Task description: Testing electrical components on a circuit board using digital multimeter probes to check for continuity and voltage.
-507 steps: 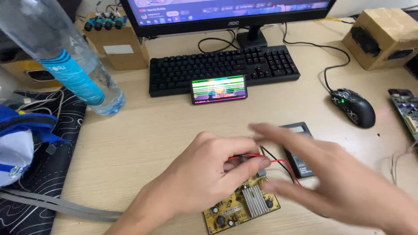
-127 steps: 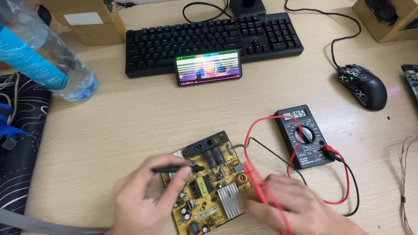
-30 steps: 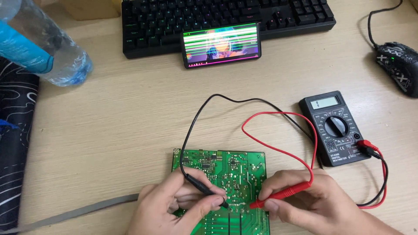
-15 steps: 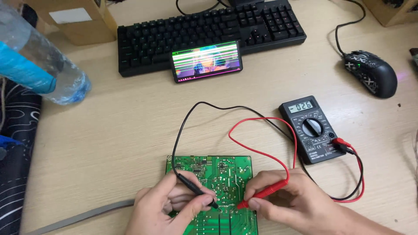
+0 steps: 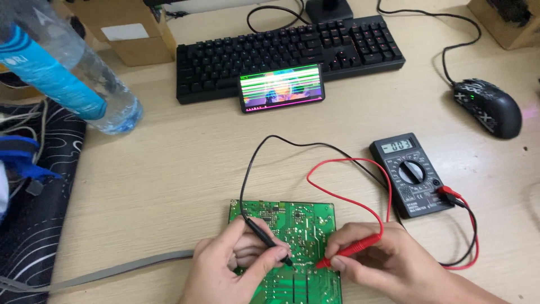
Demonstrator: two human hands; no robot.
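Note:
A green circuit board [image 5: 292,225] lies solder side up on the wooden desk near the front edge. My left hand [image 5: 230,267] pinches a black test probe [image 5: 267,239] with its tip on the board. My right hand [image 5: 388,264] grips a red test probe [image 5: 349,251], whose tip touches the board close to the black one. Black and red leads loop back to a dark multimeter [image 5: 410,174] lying to the right, its display lit.
A black keyboard [image 5: 287,50] lies at the back with a phone [image 5: 281,87] leaning on it, screen on. A black mouse [image 5: 488,107] is at right, a water bottle [image 5: 67,73] at left, cardboard boxes behind, a grey ribbon cable [image 5: 112,270] at front left.
The board was flipped from component side to solder side. Over the last second my hands hold both probes on it; the view shifts and the meter's reading changes.

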